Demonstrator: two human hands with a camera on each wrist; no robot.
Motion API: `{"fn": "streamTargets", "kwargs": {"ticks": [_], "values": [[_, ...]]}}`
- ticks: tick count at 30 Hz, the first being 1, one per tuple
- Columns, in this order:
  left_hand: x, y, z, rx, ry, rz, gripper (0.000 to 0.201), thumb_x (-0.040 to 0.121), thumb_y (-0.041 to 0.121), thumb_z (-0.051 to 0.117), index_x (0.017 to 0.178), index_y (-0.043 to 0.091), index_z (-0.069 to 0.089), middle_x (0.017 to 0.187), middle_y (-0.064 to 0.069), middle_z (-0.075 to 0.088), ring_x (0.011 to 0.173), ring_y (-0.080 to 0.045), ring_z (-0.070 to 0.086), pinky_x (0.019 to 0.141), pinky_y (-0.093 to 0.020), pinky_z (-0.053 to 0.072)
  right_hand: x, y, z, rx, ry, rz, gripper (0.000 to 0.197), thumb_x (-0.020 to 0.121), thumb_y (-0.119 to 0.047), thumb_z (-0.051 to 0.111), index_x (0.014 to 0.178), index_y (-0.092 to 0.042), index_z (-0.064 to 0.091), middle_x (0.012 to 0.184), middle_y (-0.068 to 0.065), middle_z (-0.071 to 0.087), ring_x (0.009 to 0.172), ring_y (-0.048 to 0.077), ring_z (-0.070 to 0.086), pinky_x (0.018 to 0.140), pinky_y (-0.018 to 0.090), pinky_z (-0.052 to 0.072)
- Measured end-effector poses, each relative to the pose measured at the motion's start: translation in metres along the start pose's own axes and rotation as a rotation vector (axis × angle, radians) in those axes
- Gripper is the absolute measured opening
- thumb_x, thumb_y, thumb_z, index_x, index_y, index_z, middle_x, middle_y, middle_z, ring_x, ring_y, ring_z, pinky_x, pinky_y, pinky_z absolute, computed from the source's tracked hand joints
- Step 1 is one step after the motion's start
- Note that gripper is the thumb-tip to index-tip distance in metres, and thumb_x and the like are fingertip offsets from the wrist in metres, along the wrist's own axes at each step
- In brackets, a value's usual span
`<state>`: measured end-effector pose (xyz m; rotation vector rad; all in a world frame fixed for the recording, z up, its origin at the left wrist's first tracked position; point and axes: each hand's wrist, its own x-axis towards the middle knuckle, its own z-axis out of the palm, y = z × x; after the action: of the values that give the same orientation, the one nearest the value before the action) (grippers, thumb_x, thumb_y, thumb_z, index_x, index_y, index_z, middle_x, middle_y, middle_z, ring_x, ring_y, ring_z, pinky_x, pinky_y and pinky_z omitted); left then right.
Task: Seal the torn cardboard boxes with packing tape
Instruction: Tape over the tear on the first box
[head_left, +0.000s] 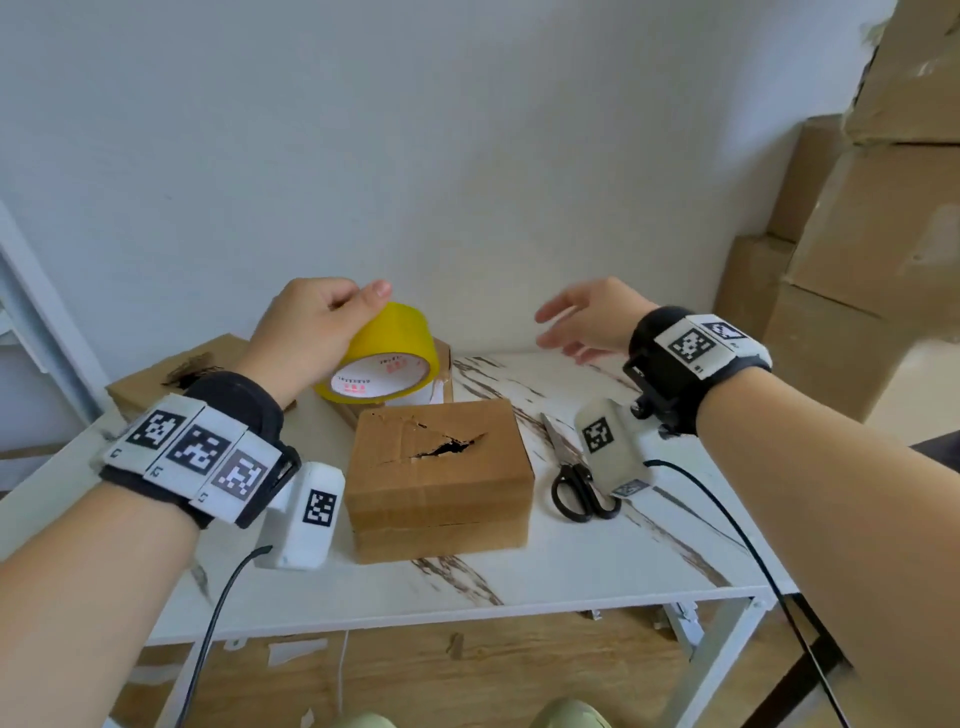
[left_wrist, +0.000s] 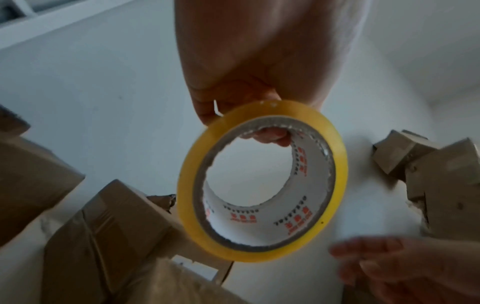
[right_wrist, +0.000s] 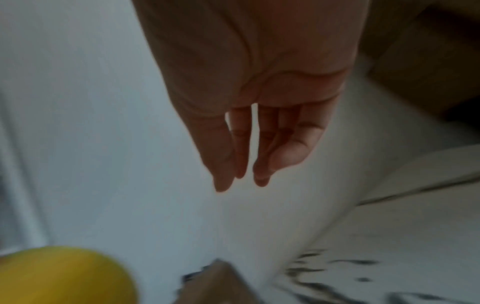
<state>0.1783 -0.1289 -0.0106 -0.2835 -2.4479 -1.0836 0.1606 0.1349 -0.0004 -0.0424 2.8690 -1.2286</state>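
Observation:
A yellow roll of packing tape (head_left: 387, 343) (left_wrist: 262, 181) is held in the air by my left hand (head_left: 317, 332), thumb over its top and a fingertip (left_wrist: 270, 134) inside the core. Below it a brown cardboard box (head_left: 439, 478) with a jagged tear (head_left: 447, 447) in its top sits in the middle of the table. My right hand (head_left: 582, 325) (right_wrist: 241, 144) hovers to the right of the roll with straight fingers, holding nothing. In the right wrist view the tape (right_wrist: 64, 275) shows blurred at the lower left.
Black-handled scissors (head_left: 574, 475) lie on the white marbled table (head_left: 597, 561) right of the box. More boxes sit behind the roll (head_left: 441, 374) and at the far left (head_left: 171, 374). Stacked cartons (head_left: 857, 234) stand at the right. Cables hang from both wrists.

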Motion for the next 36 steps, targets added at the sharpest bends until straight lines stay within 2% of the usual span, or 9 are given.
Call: {"fn": "streamTargets", "kwargs": {"ticks": [2, 5, 9, 13, 17, 21, 27, 33, 36], "values": [[0.001, -0.003, -0.004, -0.155, -0.047, -0.046, 0.072, 0.083, 0.063, 0.05, 0.077, -0.009, 0.055, 0.069, -0.011, 0.045, 0.064, -0.026, 0.045, 0.066, -0.032, 0.037, -0.008, -0.037, 0.014, 0.004, -0.142, -0.168, 0.053, 0.079, -0.012, 0.073, 0.127, -0.024, 0.054, 0.111, -0.001, 0.062, 0.074, 0.01, 0.062, 0.059, 0.02, 0.052], [0.0, -0.003, -0.01, -0.378, -0.031, -0.167, 0.051, 0.073, 0.065, 0.056, 0.08, 0.016, 0.068, 0.094, -0.015, 0.066, 0.092, -0.034, 0.063, 0.09, -0.043, 0.048, -0.013, -0.075, 0.04, -0.078, -0.275, -0.296, 0.068, 0.075, -0.009, 0.076, 0.134, -0.024, 0.047, 0.119, -0.001, 0.058, 0.066, 0.011, 0.062, 0.051, 0.019, 0.049], [-0.004, 0.0, -0.015, -0.335, -0.08, -0.186, 0.045, 0.078, 0.045, 0.069, 0.09, 0.002, 0.065, 0.086, -0.014, 0.065, 0.078, -0.023, 0.061, 0.068, -0.029, 0.047, -0.012, -0.095, 0.061, -0.203, -0.116, -0.397, 0.052, 0.071, -0.013, 0.078, 0.12, -0.018, 0.059, 0.117, -0.001, 0.06, 0.069, 0.011, 0.056, 0.057, 0.023, 0.053], [-0.008, -0.001, -0.024, -0.316, -0.209, -0.232, 0.039, 0.075, 0.039, 0.072, 0.095, 0.007, 0.067, 0.086, -0.007, 0.069, 0.074, -0.016, 0.063, 0.066, -0.025, 0.047, -0.009, -0.102, 0.065, -0.245, -0.035, -0.448, 0.049, 0.068, -0.009, 0.076, 0.114, -0.021, 0.063, 0.114, -0.002, 0.061, 0.068, 0.008, 0.052, 0.063, 0.025, 0.047], [-0.012, -0.006, -0.032, -0.377, -0.284, -0.193, 0.044, 0.063, 0.047, 0.067, 0.09, 0.013, 0.066, 0.086, -0.003, 0.066, 0.081, -0.017, 0.06, 0.074, -0.029, 0.047, -0.007, -0.102, 0.062, -0.247, -0.005, -0.445, 0.051, 0.071, -0.008, 0.074, 0.118, -0.024, 0.062, 0.108, -0.008, 0.058, 0.076, 0.01, 0.053, 0.071, 0.024, 0.043], [-0.015, -0.016, -0.041, -0.461, -0.351, -0.168, 0.025, 0.079, 0.036, 0.065, 0.093, 0.015, 0.065, 0.097, -0.006, 0.068, 0.095, -0.02, 0.061, 0.099, -0.039, 0.044, -0.002, -0.098, 0.053, -0.07, -0.016, -0.388, 0.052, 0.075, -0.001, 0.07, 0.122, -0.021, 0.061, 0.111, -0.004, 0.061, 0.062, 0.007, 0.058, 0.059, 0.016, 0.051], [-0.009, -0.003, -0.032, -0.574, -0.187, -0.152, 0.015, 0.092, 0.022, 0.055, 0.098, 0.011, 0.064, 0.1, -0.009, 0.066, 0.094, -0.02, 0.06, 0.094, -0.036, 0.048, 0.002, -0.107, 0.066, 0.043, 0.142, -0.388, 0.048, 0.077, -0.001, 0.066, 0.121, -0.019, 0.064, 0.118, -0.001, 0.066, 0.1, 0.015, 0.062, 0.092, 0.029, 0.05], [-0.003, -0.007, -0.03, -0.572, -0.048, -0.183, 0.013, 0.092, 0.026, 0.056, 0.091, 0.016, 0.065, 0.093, -0.007, 0.067, 0.085, -0.018, 0.06, 0.087, -0.034, 0.049, 0.001, -0.114, 0.067, 0.074, 0.207, -0.44, 0.034, 0.08, 0.001, 0.061, 0.107, -0.016, 0.072, 0.099, 0.0, 0.07, 0.084, 0.009, 0.057, 0.08, 0.022, 0.047], [-0.007, -0.007, -0.029, -0.629, -0.072, -0.187, 0.015, 0.095, 0.021, 0.052, 0.093, 0.016, 0.065, 0.091, -0.003, 0.067, 0.081, -0.011, 0.062, 0.079, -0.025, 0.051, 0.003, -0.113, 0.065, 0.027, 0.174, -0.438, 0.04, 0.082, 0.006, 0.052, 0.111, -0.016, 0.071, 0.109, 0.001, 0.07, 0.092, 0.012, 0.06, 0.085, 0.024, 0.048]]}}
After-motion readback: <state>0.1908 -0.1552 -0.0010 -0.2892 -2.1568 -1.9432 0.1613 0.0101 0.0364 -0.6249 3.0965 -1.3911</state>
